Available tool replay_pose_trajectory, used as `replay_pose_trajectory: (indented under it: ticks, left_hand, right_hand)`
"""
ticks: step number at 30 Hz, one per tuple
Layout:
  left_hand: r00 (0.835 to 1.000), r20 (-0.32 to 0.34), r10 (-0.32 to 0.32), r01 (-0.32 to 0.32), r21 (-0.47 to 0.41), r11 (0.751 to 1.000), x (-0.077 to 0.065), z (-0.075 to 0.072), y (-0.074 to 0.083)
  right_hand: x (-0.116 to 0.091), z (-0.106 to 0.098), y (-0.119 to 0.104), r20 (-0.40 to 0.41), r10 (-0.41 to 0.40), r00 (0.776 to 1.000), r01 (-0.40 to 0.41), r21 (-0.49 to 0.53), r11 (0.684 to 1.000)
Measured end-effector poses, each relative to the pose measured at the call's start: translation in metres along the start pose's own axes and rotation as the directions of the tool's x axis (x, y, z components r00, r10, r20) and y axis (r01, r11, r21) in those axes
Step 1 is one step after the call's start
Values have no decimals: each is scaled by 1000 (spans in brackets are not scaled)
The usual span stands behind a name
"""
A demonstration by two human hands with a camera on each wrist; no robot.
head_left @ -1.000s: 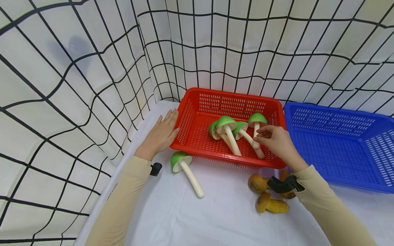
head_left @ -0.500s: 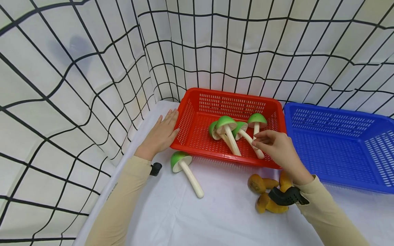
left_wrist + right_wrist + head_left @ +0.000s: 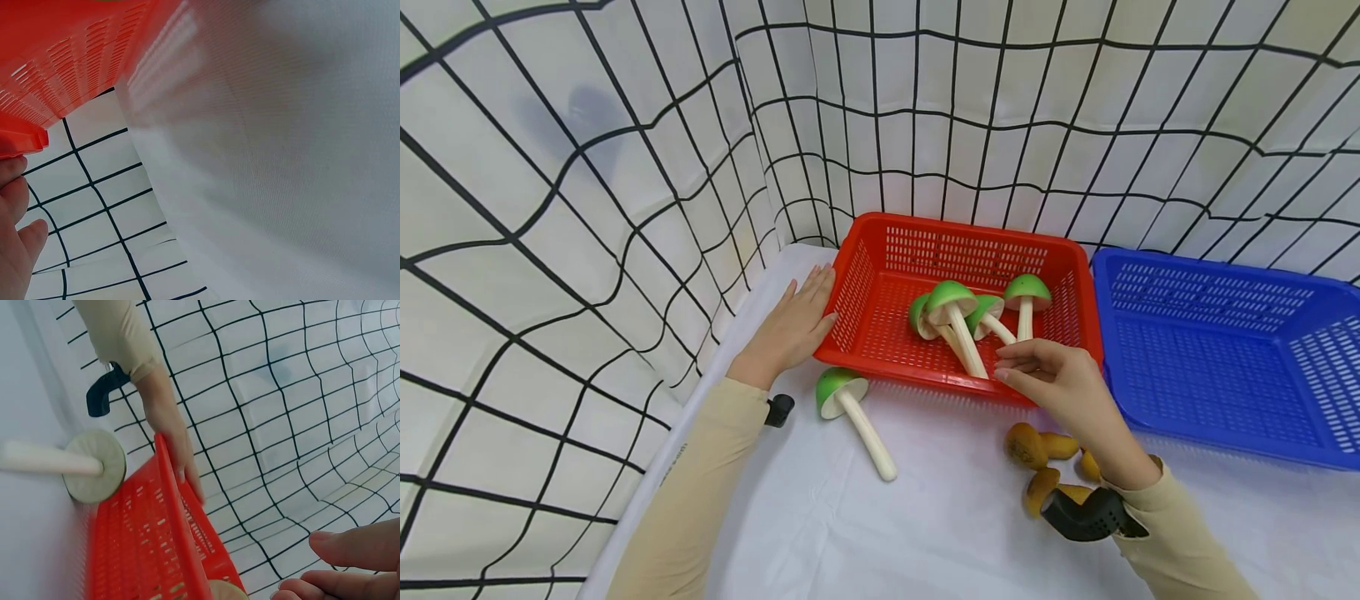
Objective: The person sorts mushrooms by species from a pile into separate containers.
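Note:
A red plastic basket (image 3: 970,225) holds several toy mushrooms with green caps (image 3: 951,302) and white stems, lying together right of its middle. My left hand (image 3: 790,325) rests against the basket's left end with fingers straight; the left wrist view shows its fingers (image 3: 14,197) at the red rim. My right hand (image 3: 1063,379) hovers over the basket's front right edge, partly covering mushroom stems. In the right wrist view its thumb (image 3: 356,545) and fingers stand apart, holding nothing visible. Another green-capped mushroom (image 3: 867,433) lies on the white cloth before the basket.
A blue basket (image 3: 1195,333) stands right of the red one. Several brown-yellow mushrooms (image 3: 1026,446) lie on the white tablecloth (image 3: 940,533) below my right hand, partly hidden by the wrist. Black-lined netting (image 3: 880,117) over white sheeting surrounds the table's back and left.
My right hand has drawn back from the rightmost mushroom stem toward the basket's front rim and a little left. The left hand and the mushrooms in the basket look unmoved.

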State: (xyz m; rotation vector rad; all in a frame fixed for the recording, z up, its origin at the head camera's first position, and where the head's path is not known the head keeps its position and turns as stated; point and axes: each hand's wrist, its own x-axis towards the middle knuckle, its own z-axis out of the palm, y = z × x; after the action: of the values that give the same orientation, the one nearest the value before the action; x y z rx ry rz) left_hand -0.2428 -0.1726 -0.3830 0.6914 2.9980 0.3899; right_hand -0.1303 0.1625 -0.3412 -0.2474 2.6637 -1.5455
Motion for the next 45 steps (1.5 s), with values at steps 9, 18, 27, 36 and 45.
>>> replay_pose_trajectory:
  ticks: [9,18,27,36,45]
  left_hand:
    - [1000,5,18,-18,-5,1000,2,-1,-2]
    - [1000,4,18,-18,-26,1000,-7,7,-2]
    - [1000,-18,26,-26,-25,999,-3,6,-2]
    - [999,-22,30,-31,-15,999,-3,2,-2]
    - [1000,-22,15,-15,-13,1000,0,2,-1]
  right_hand:
    - [-7,17,-3,57,30,998,-37,118,992]
    - [-20,49,8,179,-82,980,53,161,986]
    - [-19,84,22,233,-109,966,76,147,986]
    - [-9,114,31,218,-145,965,129,87,988]
    - [-2,140,32,237,-134,962,115,95,989]
